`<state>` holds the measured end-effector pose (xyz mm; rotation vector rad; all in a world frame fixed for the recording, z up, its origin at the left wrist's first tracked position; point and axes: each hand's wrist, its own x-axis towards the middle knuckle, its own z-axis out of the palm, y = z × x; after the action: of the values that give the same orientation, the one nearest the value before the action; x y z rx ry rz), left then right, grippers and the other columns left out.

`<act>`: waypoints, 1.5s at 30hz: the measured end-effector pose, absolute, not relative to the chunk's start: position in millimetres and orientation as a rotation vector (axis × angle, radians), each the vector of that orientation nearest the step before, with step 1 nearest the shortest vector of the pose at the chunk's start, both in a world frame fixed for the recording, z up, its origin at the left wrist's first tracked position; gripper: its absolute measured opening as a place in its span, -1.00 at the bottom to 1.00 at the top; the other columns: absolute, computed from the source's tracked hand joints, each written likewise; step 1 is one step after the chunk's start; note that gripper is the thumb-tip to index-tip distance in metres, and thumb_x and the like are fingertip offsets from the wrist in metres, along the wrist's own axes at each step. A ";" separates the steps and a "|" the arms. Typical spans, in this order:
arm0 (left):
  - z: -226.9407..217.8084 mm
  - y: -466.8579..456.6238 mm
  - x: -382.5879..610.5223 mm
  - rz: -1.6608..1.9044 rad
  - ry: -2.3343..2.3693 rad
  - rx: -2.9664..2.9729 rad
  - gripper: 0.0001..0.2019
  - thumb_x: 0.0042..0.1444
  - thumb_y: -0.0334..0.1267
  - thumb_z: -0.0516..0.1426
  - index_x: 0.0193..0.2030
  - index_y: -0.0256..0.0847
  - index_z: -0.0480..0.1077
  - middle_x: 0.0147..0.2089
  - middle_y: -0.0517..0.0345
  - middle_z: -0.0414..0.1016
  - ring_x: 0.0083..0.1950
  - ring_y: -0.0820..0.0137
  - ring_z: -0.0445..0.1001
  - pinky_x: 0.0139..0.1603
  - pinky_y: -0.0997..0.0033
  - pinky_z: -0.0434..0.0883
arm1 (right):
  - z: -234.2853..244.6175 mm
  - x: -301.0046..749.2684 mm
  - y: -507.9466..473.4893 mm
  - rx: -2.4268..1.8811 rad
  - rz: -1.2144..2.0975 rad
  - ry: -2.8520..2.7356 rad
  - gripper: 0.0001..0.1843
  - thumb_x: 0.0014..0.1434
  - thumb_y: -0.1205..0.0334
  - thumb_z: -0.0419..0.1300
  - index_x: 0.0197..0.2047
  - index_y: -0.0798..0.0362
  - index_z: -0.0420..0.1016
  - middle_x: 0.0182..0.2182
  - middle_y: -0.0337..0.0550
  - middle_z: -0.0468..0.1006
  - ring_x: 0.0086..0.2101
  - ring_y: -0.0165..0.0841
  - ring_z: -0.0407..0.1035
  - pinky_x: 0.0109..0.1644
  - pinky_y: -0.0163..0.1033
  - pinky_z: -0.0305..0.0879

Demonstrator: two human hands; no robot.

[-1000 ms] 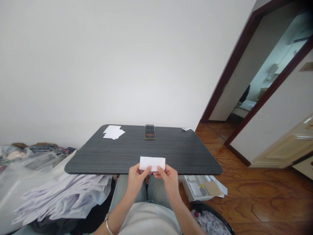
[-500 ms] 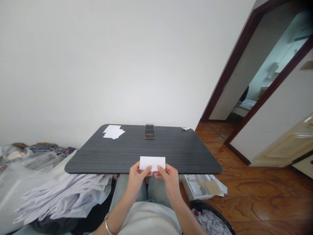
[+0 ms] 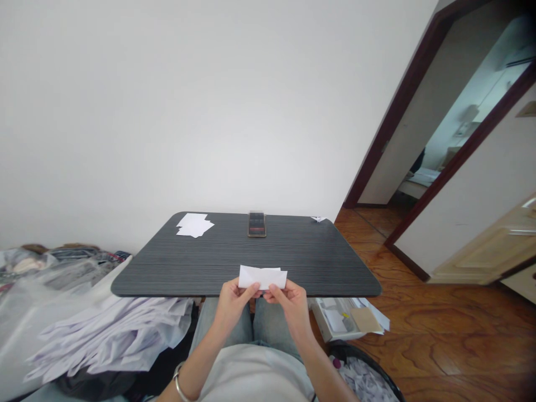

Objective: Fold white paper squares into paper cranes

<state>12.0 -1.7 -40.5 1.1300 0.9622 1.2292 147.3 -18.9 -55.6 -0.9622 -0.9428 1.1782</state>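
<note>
A small folded sheet of white paper (image 3: 263, 276) is held up at the near edge of the dark table (image 3: 234, 257). My left hand (image 3: 238, 294) pinches its left lower part, with the thumb on the near face. On the other side, my right hand (image 3: 288, 296) grips the right lower part the same way. Both thumbs point inward and nearly meet. The paper's upper edge is uneven, with layers that do not line up. The fingers behind the paper are partly hidden.
Loose white papers (image 3: 193, 225) lie at the table's far left, a phone (image 3: 257, 224) at its far middle, a small folded paper piece (image 3: 319, 219) at far right. Below right are a box of papers (image 3: 341, 335) and a bin of scraps (image 3: 364, 379). White cloth-like sheets (image 3: 113, 335) lie left.
The paper in my hands has shifted from a flat, even rectangle to a slightly slanted one, with its layers apart along the top. Both hands keep hold in nearly the same place.
</note>
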 end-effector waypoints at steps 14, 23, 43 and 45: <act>-37.8 -9.6 18.4 1.265 0.982 1.125 -0.77 -0.11 -0.20 0.24 -0.38 -0.37 0.47 -0.47 0.09 0.56 -0.46 0.39 0.49 -0.39 0.47 0.45 | -51.6 146.0 -22.1 -1.028 1.066 -0.980 -0.76 -0.03 0.12 0.25 -0.42 0.15 0.54 -0.61 -0.18 0.55 -0.56 -0.37 0.41 -0.46 -0.30 0.39; -31.0 -11.3 19.7 1.231 0.983 1.015 -0.71 -0.18 -0.18 0.27 -0.37 -0.39 0.45 -0.52 0.09 0.54 -0.51 0.41 0.48 -0.40 0.45 0.45 | -47.1 145.5 -24.2 -1.038 1.119 -0.930 -0.74 -0.06 0.12 0.27 -0.39 0.18 0.54 -0.61 -0.17 0.54 -0.58 -0.37 0.40 -0.47 -0.28 0.41; -9.2 -22.5 11.5 1.253 0.935 1.051 -0.72 -0.12 -0.10 0.23 -0.45 -0.34 0.42 -0.56 0.15 0.48 -0.53 0.46 0.44 -0.42 0.50 0.45 | -26.6 146.9 -36.4 -0.987 1.157 -0.855 -0.73 -0.09 0.09 0.30 -0.42 0.15 0.55 -0.63 -0.19 0.53 -0.61 -0.40 0.39 -0.50 -0.33 0.39; -5.9 -24.1 10.6 1.268 0.946 1.071 -0.73 -0.14 -0.10 0.23 -0.49 -0.33 0.40 -0.57 0.18 0.46 -0.53 0.46 0.44 -0.42 0.49 0.45 | -25.8 147.2 -37.7 -0.973 1.165 -0.859 -0.74 -0.05 0.08 0.27 -0.42 0.15 0.55 -0.63 -0.18 0.53 -0.60 -0.40 0.40 -0.49 -0.34 0.39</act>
<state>10.6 -24.1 -5.9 1.0709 0.9461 1.2678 147.2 -37.7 -25.8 -0.9730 -0.8591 1.1652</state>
